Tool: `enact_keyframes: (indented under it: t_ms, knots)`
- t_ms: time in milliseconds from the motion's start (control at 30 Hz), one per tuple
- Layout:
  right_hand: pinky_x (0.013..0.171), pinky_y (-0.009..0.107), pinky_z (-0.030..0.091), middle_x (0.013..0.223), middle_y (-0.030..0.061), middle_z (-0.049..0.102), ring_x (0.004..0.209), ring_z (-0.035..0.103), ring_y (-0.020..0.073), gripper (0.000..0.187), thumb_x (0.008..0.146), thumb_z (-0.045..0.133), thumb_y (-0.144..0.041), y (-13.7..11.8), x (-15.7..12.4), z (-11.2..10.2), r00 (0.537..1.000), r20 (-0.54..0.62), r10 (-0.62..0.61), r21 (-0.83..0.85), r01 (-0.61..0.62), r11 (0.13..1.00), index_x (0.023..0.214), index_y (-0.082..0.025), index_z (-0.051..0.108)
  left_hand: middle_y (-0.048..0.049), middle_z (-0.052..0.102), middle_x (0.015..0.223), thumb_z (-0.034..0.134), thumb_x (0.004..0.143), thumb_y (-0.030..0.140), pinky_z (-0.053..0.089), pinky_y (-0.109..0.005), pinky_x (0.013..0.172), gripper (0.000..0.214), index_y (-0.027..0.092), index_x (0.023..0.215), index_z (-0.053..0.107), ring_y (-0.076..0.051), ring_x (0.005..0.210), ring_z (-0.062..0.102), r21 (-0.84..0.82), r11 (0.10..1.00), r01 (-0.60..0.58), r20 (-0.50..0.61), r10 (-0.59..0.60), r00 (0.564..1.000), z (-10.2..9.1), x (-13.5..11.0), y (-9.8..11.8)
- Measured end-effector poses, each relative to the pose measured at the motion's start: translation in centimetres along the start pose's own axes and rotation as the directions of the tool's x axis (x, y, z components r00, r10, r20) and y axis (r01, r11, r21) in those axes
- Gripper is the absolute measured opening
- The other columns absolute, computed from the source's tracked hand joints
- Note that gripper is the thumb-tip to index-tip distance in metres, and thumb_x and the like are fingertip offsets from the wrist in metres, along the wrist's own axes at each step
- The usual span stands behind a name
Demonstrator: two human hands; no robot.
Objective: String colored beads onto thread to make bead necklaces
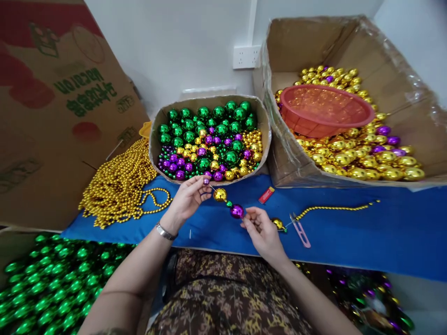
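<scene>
My left hand (188, 200), with a watch on its wrist, pinches a small purple bead (206, 181) at the end of a thin cord or needle. Threaded beside it are a large gold bead (220, 194), a small green bead (229, 204) and a large purple bead (237, 211). My right hand (264, 235) is closed at the far side of the large purple bead, its fingertips on the string there. From behind that hand emerges another gold bead (278, 224). Pink thread snips (300, 231) lie just right of it.
An open cardboard box (153, 160) of green, purple and gold beads stands ahead. Gold bead strands (118, 181) lie left. A larger box (279, 163) holds gold beads and a red basket (326, 107). A red lighter (266, 195) rests on the blue cloth (384, 242).
</scene>
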State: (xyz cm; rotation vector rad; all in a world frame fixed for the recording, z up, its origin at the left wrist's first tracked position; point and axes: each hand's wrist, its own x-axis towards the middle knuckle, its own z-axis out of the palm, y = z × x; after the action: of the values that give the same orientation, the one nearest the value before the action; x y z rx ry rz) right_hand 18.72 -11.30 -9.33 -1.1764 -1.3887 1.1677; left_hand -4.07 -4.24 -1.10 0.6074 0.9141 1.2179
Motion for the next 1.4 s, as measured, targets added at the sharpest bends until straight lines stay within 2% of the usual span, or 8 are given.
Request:
enact_keyframes:
  t_ms: [533,767,900,1000,1133,1267,1333,1400]
  knots:
    - [0.073,0.029,0.058,0.086,0.0018,0.065,0.075,0.070,0.0155,0.023,0.093,0.051,-0.035,-0.2,0.0,-0.1,0.998,0.028,-0.055,-0.132,0.058,0.990,0.113,-0.023,0.053,-0.0015,0.067,0.077,0.079,0.070,0.028,0.054,-0.022,0.060,0.026,0.013,0.088,0.067,-0.010,0.065,0.063,0.033,0.999,-0.004,-0.023,0.005,1.000,0.4,-0.8,-0.5]
    - [0.078,0.033,0.056,0.090,0.0060,0.070,0.082,0.070,0.0197,0.021,0.093,0.048,-0.027,-0.3,-0.2,0.5,0.982,-0.008,-0.190,-0.433,0.168,0.885,0.112,-0.023,0.056,-0.0020,0.068,0.077,0.081,0.068,0.030,0.050,-0.019,0.057,0.026,0.015,0.086,0.070,-0.010,0.064,0.061,0.334,0.929,-0.162,-0.033,0.184,0.982,-0.8,-1.1,-2.2]
    - [0.078,0.034,0.056,0.095,0.0072,0.070,0.087,0.069,0.0208,0.025,0.090,0.044,-0.018,0.9,-0.1,1.0,0.974,0.091,-0.207,-0.509,0.224,0.831,0.112,-0.022,0.056,-0.0035,0.070,0.077,0.079,0.070,0.031,0.049,-0.022,0.059,0.022,0.015,0.081,0.072,-0.011,0.065,0.059,0.441,0.873,-0.210,-0.012,0.239,0.971,-1.5,-1.3,-3.6]
    - [0.082,0.035,0.056,0.104,0.0093,0.069,0.094,0.067,0.0219,0.032,0.087,0.042,-0.011,1.7,0.2,0.7,0.963,0.165,-0.214,-0.561,0.270,0.783,0.114,-0.021,0.057,-0.0042,0.071,0.078,0.076,0.074,0.032,0.048,-0.024,0.062,0.018,0.016,0.080,0.072,-0.013,0.065,0.060,0.560,0.784,-0.270,0.057,0.289,0.956,-1.5,-1.7,-3.9]
    - [0.083,0.036,0.055,0.103,0.0092,0.069,0.094,0.067,0.0226,0.031,0.089,0.042,-0.011,0.4,1.2,-0.6,0.955,0.227,-0.189,-0.613,0.291,0.734,0.112,-0.021,0.060,-0.0040,0.072,0.084,0.072,0.078,0.027,0.047,-0.025,0.069,0.009,0.019,0.080,0.070,-0.016,0.075,0.062,0.691,0.585,-0.425,0.179,0.432,0.884,-0.5,-2.5,-2.7]
    - [0.089,0.034,0.053,0.104,0.0069,0.070,0.097,0.067,0.0194,0.028,0.097,0.041,-0.022,-3.9,2.9,-1.0,0.946,0.190,-0.262,-0.547,0.324,0.772,0.118,-0.023,0.060,-0.0038,0.071,0.087,0.065,0.083,0.022,0.047,-0.027,0.074,0.003,0.020,0.084,0.067,-0.017,0.081,0.064,0.738,0.359,-0.572,0.359,0.509,0.782,1.8,-3.2,-0.6]
    - [0.091,0.033,0.052,0.107,0.0073,0.069,0.100,0.066,0.0184,0.031,0.098,0.042,-0.027,-5.9,3.7,-0.4,0.918,0.223,-0.328,-0.495,0.397,0.773,0.124,-0.021,0.057,-0.0034,0.071,0.085,0.062,0.085,0.022,0.047,-0.027,0.074,0.004,0.020,0.084,0.065,-0.016,0.081,0.064,0.726,0.288,-0.624,0.429,0.519,0.739,3.1,-3.4,0.2]
    - [0.089,0.032,0.053,0.109,0.0076,0.069,0.100,0.066,0.0177,0.031,0.099,0.043,-0.031,-6.9,4.4,0.3,0.882,0.282,-0.378,-0.452,0.470,0.758,0.122,-0.018,0.059,-0.0028,0.069,0.082,0.061,0.086,0.023,0.048,-0.025,0.070,0.006,0.019,0.083,0.064,-0.014,0.077,0.063,0.699,0.265,-0.664,0.457,0.548,0.701,4.1,-3.5,0.9]
